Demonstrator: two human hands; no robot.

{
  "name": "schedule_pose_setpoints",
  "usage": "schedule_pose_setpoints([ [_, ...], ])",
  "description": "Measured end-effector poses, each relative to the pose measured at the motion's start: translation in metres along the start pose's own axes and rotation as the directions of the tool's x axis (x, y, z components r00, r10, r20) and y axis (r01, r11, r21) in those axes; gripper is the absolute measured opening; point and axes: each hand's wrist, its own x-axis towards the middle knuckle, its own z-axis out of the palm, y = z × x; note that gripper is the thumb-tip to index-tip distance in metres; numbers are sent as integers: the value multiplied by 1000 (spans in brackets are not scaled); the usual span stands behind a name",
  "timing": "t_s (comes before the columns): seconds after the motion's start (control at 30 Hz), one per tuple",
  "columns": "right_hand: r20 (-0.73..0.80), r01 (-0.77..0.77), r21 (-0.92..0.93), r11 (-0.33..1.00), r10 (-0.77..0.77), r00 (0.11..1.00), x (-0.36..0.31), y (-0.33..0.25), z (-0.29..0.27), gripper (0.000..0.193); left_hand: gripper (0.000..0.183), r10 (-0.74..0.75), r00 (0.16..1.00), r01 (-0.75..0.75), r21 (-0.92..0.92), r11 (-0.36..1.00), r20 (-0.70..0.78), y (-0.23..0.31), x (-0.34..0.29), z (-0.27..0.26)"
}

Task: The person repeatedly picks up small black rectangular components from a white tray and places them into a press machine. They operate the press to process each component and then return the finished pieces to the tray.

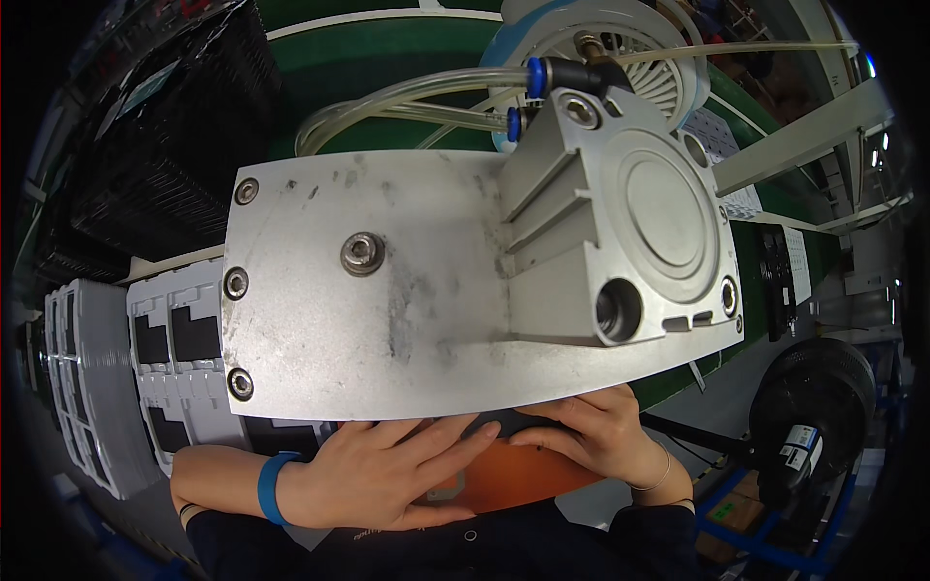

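Note:
A silver metal plate (436,281) with a square pneumatic cylinder (668,213) bolted on it covers the middle of the picture and hides what is beneath. Just below its near edge my left hand (378,474), with a blue wristband (274,489), lies with fingers stretched out and spread to the right. My right hand (605,436) is bent in a pinch, its fingertips partly behind the plate's edge. Both hands are over an orange surface (538,474) beside a dark grey flat piece; what the right fingers hold is hidden.
White plastic trays (97,378) are stacked at the left, with black crates (174,126) behind them. Clear air hoses (417,92) run from the cylinder. A white-and-blue fan (659,68) stands on the green table (378,48). A black round fan (814,397) is at right.

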Motion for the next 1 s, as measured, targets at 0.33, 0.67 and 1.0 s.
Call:
schedule_pose_setpoints([
  [0.33, 14, -16, -3, 1000, 16, 1000, -3, 0, 1, 32, 76, 0, 1000, 0, -7, 1000, 15, 0, 1, -1],
  [0.67, 7, 2, 12, 1000, -2, 1000, 1, -2, -2, 32, 73, -15, 1000, 15, 7, 1000, 20, 2, 0, -1],
  [1.0, -3, 17, 41, 999, -17, 1000, 4, -1, -3, 32, 72, -9, 1000, 9, 7, 1000, 16, 1, 0, -1],
])
